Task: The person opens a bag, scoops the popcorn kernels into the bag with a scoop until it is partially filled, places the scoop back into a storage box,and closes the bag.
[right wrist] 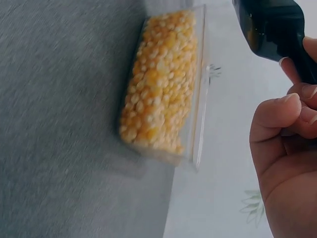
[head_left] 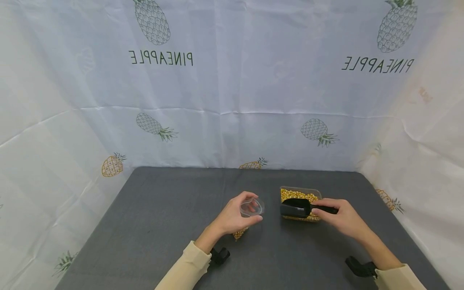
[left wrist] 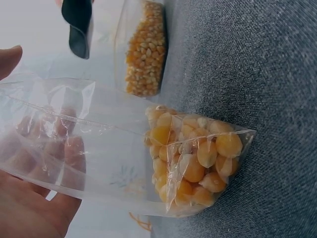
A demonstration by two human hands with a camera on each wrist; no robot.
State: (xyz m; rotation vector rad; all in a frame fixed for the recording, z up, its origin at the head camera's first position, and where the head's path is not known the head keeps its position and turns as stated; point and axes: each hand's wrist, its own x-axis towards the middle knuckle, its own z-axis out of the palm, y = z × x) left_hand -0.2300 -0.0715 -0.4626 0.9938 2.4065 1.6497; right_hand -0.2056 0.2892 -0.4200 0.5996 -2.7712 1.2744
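"Scoop (head_left: pixel 295 208) first: where do you have it?"

"Your right hand (head_left: pixel 338 215) pinches its handle between thumb and fingers, and the bowl hangs above the clear container (right wrist: pixel 201 106) at the right of the desk (head_left: pixel 163 225)."

"What does that container hold?"

"Yellow kernels (right wrist: pixel 158 84), most of the way up its walls."

"And your left hand (head_left: pixel 233 214)?"

"You hold a clear bag (left wrist: pixel 119 153) left of the container, fingers curved round its mouth, thumb spread apart from them. More kernels sit in its pointed lower end, down by the desk."

"And beyond?"

"You face a white cloth (head_left: pixel 232 80) printed with pineapples, along the desk's far edge."
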